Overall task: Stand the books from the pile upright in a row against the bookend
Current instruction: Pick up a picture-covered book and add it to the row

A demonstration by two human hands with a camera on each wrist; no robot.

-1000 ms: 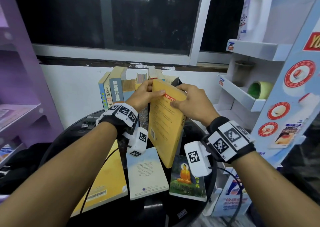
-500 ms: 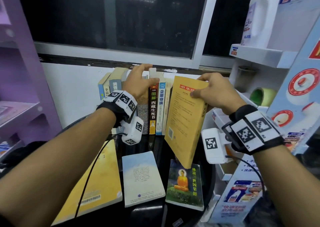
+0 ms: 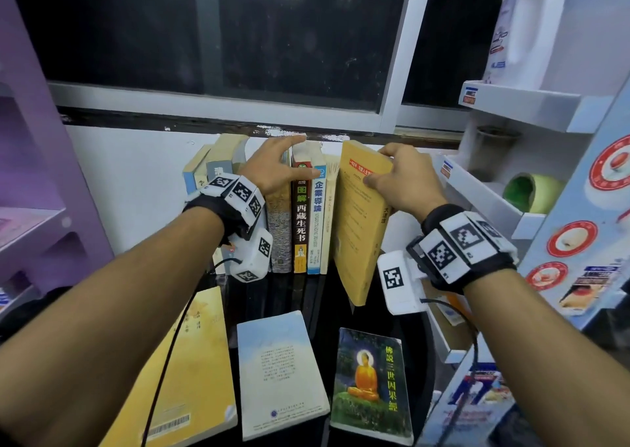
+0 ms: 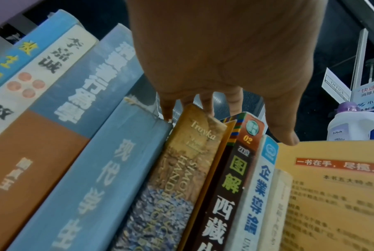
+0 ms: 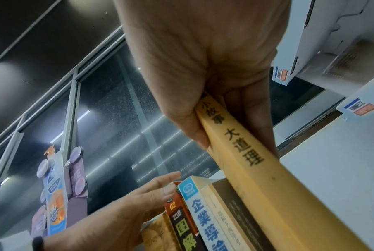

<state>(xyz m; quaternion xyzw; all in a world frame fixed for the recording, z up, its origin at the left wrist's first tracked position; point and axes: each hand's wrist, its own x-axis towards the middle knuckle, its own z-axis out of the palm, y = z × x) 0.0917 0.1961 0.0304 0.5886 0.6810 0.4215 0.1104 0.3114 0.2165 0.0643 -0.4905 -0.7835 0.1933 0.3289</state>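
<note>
Looking down from your head, you see your right hand (image 3: 405,180) pinching the top of a flat yellow paperback (image 3: 361,221). The book tilts, its top near the end of the row of upright books (image 3: 306,214) and its bottom corner out toward you above the shiny black table (image 3: 320,293). Your left hand (image 3: 276,170) rests on the tops of the row with straight, spread fingers. Three more books lie flat near you: a big yellow book (image 3: 191,371), a pale blue book (image 3: 281,371) and a green book with an orange seated figure (image 3: 371,385). I cannot make out the bookend. A white shelf unit (image 3: 511,105) stands on the right.

From your left wrist, your left hand (image 4: 224,59) is loose, and its fingertips (image 4: 207,105) touch the top of a worn brown spine that says "Troyka" (image 4: 194,152). Beside it stand a dark spine marked "02" (image 4: 244,169) and a thin blue and white spine (image 4: 258,195). The yellow paperback's (image 4: 336,203) cover with small print fills the right side.

From your right wrist, your right hand (image 5: 214,84) grips the yellow paperback's (image 5: 256,178) smooth spine, thumb on one side and fingers on the other. The spine has black letters. Lower down, your left hand (image 5: 143,195) lies flat on the book tops.
</note>
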